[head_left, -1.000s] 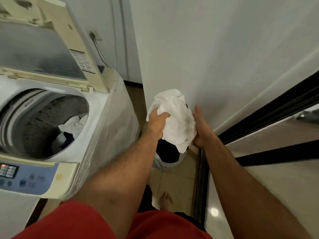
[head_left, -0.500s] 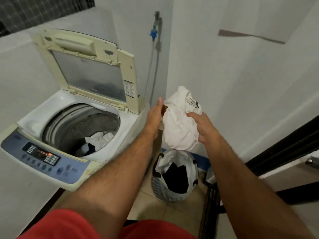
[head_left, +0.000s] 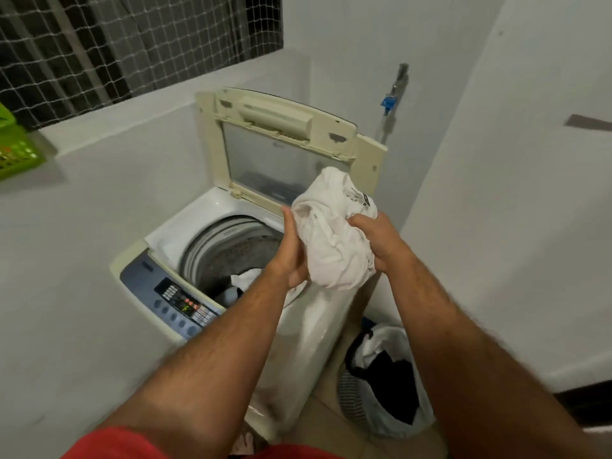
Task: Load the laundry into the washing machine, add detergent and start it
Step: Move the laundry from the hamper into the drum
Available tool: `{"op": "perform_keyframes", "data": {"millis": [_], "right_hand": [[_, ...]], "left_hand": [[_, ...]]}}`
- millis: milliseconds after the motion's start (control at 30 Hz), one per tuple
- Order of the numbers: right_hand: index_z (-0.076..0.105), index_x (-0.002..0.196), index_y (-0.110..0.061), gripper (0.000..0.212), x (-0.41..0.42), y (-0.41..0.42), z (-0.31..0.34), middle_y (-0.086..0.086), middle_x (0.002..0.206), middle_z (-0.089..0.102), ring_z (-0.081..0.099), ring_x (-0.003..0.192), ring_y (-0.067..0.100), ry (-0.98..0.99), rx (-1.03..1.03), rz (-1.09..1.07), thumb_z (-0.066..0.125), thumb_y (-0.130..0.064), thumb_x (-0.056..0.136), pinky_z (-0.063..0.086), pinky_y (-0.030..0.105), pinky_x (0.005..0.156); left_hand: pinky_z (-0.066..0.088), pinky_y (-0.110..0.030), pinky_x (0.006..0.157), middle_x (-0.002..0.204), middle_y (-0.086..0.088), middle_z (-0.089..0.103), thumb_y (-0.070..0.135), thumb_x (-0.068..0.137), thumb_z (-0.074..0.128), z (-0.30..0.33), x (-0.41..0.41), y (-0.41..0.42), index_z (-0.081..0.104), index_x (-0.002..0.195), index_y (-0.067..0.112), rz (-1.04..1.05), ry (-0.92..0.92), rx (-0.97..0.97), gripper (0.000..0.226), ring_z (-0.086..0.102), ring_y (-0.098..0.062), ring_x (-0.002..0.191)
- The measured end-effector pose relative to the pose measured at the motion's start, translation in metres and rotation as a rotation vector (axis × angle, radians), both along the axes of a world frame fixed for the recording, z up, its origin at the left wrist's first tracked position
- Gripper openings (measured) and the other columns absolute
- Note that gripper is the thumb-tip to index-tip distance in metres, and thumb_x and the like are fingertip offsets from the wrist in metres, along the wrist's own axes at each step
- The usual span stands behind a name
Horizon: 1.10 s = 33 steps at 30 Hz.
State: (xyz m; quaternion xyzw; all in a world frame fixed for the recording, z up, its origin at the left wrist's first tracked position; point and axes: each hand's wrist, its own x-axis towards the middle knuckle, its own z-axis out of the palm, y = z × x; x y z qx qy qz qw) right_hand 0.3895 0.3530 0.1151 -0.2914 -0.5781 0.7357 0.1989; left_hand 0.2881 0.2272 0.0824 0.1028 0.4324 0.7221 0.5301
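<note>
A bunched white garment point(head_left: 334, 233) is held between both hands above the right rim of the top-loading washing machine point(head_left: 185, 226). My left hand point(head_left: 293, 250) presses against its left side and my right hand point(head_left: 381, 240) grips its right side. The machine's lid point(head_left: 284, 147) stands open and upright. Inside the drum point(head_left: 231, 253) lie a white piece and a dark piece of laundry point(head_left: 241, 283). The blue control panel point(head_left: 178, 303) at the front shows lit red digits.
A mesh laundry basket point(head_left: 374, 409) with dark and white clothes stands on the floor to the right of the machine. White walls close in left and right. A green crate point(head_left: 16, 150) sits on the ledge at far left. A tap with a hose point(head_left: 394, 97) is behind the machine.
Both hands have carried the white garment from above the basket up and left to the drum's right rim. The view has swung up and left toward the machine.
</note>
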Motion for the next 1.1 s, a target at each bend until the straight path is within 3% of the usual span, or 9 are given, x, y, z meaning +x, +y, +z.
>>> {"op": "perform_keyframes", "data": {"millis": [233,333,433,533,667,800,933,1033,1100], "right_hand": [[0.068,0.116,-0.016,0.044,-0.097,-0.06,-0.036,0.002,0.11,0.072,0.07,0.097,0.02,-0.076,0.04,-0.102,0.077,-0.027,0.075,0.057,0.038,0.088],[0.062,0.117,-0.017,0.04,-0.123,-0.083,-0.038,0.0,0.112,0.07,0.068,0.098,0.017,-0.105,0.046,-0.07,0.072,-0.037,0.084,0.056,0.029,0.081],[0.056,0.131,-0.019,0.067,-0.138,-0.1,-0.046,0.004,0.122,0.068,0.066,0.111,0.025,-0.136,-0.112,0.099,0.072,-0.056,0.077,0.053,0.045,0.094],[0.056,0.13,-0.023,0.056,-0.141,-0.116,-0.058,0.007,0.122,0.067,0.065,0.109,0.03,-0.256,-0.262,0.219,0.069,-0.049,0.082,0.059,0.049,0.076],[0.059,0.125,-0.006,0.043,-0.152,-0.132,-0.086,0.017,0.12,0.065,0.065,0.101,0.031,-0.328,-0.27,0.135,0.068,-0.026,0.089,0.06,0.044,0.072],[0.05,0.133,-0.009,0.101,-0.168,-0.139,-0.122,0.016,0.124,0.058,0.06,0.108,0.038,-0.555,-0.222,0.016,0.083,-0.05,0.046,0.058,0.058,0.072],[0.039,0.138,-0.009,0.076,-0.174,-0.146,-0.12,0.014,0.131,0.051,0.053,0.116,0.038,-0.633,-0.148,-0.065,0.075,-0.037,0.077,0.06,0.05,0.063],[0.036,0.138,-0.01,0.064,-0.174,-0.135,-0.122,0.013,0.132,0.048,0.051,0.118,0.037,-0.679,-0.074,-0.107,0.067,-0.031,0.086,0.058,0.056,0.074],[0.033,0.14,-0.011,0.067,-0.168,-0.126,-0.118,0.012,0.136,0.047,0.05,0.12,0.037,-0.681,-0.026,-0.138,0.066,-0.032,0.086,0.056,0.057,0.081]], "left_hand": [[0.043,-0.047,0.106,0.127,-0.01,0.064,0.05,0.078,0.071,-0.023,-0.098,-0.054,0.055,0.133,0.014,-0.02,0.192,-0.163,0.067,0.061,-0.027,0.118],[0.05,-0.047,0.098,0.118,-0.01,0.069,0.039,0.075,0.076,-0.034,-0.137,-0.065,0.057,0.131,0.014,0.101,0.207,-0.232,0.064,0.066,-0.028,0.108],[0.054,-0.048,0.092,0.116,-0.011,0.069,0.032,0.076,0.075,-0.046,-0.167,-0.073,0.059,0.128,0.013,0.169,0.173,-0.252,0.057,0.068,-0.029,0.105],[0.055,-0.048,0.09,0.117,-0.014,0.068,0.027,0.083,0.071,-0.062,-0.183,-0.083,0.059,0.126,0.009,0.186,0.141,-0.272,0.048,0.067,-0.031,0.105],[0.056,-0.045,0.087,0.114,-0.017,0.068,0.036,0.081,0.072,-0.096,-0.192,-0.096,0.061,0.122,0.003,0.199,0.074,-0.495,0.054,0.067,-0.033,0.102],[0.053,-0.05,0.092,0.113,-0.017,0.068,0.048,0.061,0.077,-0.131,-0.198,-0.107,0.057,0.127,0.007,0.072,0.014,-0.704,0.081,0.066,-0.035,0.102],[0.052,-0.051,0.093,0.115,-0.018,0.066,0.056,0.059,0.077,-0.145,-0.204,-0.102,0.054,0.127,0.009,-0.005,0.015,-0.754,0.086,0.065,-0.036,0.101],[0.053,-0.056,0.088,0.117,-0.012,0.066,0.066,0.047,0.074,-0.158,-0.21,-0.087,0.053,0.131,0.023,-0.058,0.103,-0.722,0.096,0.065,-0.035,0.102],[0.05,-0.053,0.092,0.122,-0.01,0.063,0.074,0.056,0.063,-0.142,-0.206,-0.079,0.052,0.132,0.025,-0.139,0.221,-0.746,0.092,0.06,-0.035,0.109]]}}
